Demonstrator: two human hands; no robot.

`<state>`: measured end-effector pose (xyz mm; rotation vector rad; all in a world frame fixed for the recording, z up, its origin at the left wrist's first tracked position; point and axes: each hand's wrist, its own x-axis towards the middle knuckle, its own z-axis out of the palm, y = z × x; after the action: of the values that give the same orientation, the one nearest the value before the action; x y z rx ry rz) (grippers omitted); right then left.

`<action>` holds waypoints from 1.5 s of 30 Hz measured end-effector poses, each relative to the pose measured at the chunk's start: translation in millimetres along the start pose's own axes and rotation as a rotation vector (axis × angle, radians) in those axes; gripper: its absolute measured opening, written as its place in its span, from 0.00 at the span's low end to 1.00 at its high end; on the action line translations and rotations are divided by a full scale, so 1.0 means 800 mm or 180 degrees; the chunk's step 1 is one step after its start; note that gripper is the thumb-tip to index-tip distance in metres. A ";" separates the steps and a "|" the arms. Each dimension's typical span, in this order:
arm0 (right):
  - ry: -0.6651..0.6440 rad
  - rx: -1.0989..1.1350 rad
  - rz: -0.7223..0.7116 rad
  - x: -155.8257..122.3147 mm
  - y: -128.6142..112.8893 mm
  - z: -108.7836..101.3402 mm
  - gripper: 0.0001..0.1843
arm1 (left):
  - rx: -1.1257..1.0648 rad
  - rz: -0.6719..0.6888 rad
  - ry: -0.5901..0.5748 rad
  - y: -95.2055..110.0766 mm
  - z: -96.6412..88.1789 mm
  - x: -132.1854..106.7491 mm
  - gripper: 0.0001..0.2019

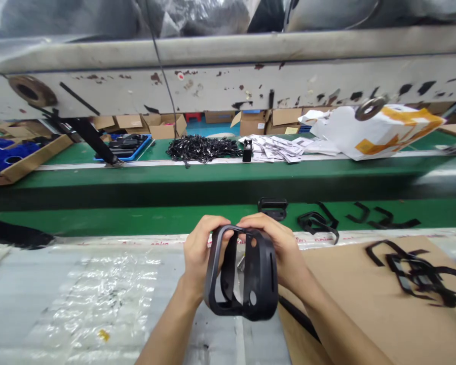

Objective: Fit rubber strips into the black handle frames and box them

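A black plastic housing (247, 276), frame-shaped with openings and slots, is held upright above the table edge between both hands. My left hand (198, 253) grips its left rim with fingers curled over the top. My right hand (279, 248) wraps the top right side, fingers closed on it. Something small and silvery shows inside the housing; I cannot make out what.
A green conveyor belt (137, 218) runs across with black frame parts (315, 223). More black parts (418, 268) lie on brown cardboard (365, 304) at right. Clear plastic sheet (79, 299) covers the left. Beyond: black cable ties (203, 148), leaflets, a white-orange bag (380, 132), boxes.
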<state>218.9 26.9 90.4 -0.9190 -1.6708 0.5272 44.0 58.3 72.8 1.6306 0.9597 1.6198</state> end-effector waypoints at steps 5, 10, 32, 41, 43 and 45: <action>0.0046 0.0001 0.0161 -0.008 -0.005 0.008 0.10 | 0.0054 0.0047 0.0041 0.007 -0.002 -0.001 0.03; 0.0170 0.0086 0.0337 -0.016 -0.011 0.012 0.06 | 0.0113 0.0072 0.0055 0.022 0.005 -0.004 0.02; 0.0190 0.0462 0.1399 0.010 -0.007 -0.019 0.14 | 0.0968 0.1399 -0.1530 0.050 -0.047 0.026 0.12; -0.1003 0.0401 0.1557 0.012 -0.008 -0.031 0.12 | 0.0180 0.0712 -0.2661 0.071 -0.061 0.003 0.13; -0.1255 0.0147 0.1679 -0.009 -0.008 -0.031 0.13 | -0.0230 0.0001 -0.2239 0.048 -0.066 -0.007 0.20; -0.1335 -0.0330 0.1877 -0.045 -0.006 -0.035 0.14 | -0.0620 -0.0850 -0.1632 0.020 -0.072 -0.017 0.23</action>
<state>247.3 -7.7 80.4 -1.4664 -1.7954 1.0971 -12.5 34.9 81.3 1.5908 0.6900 1.0093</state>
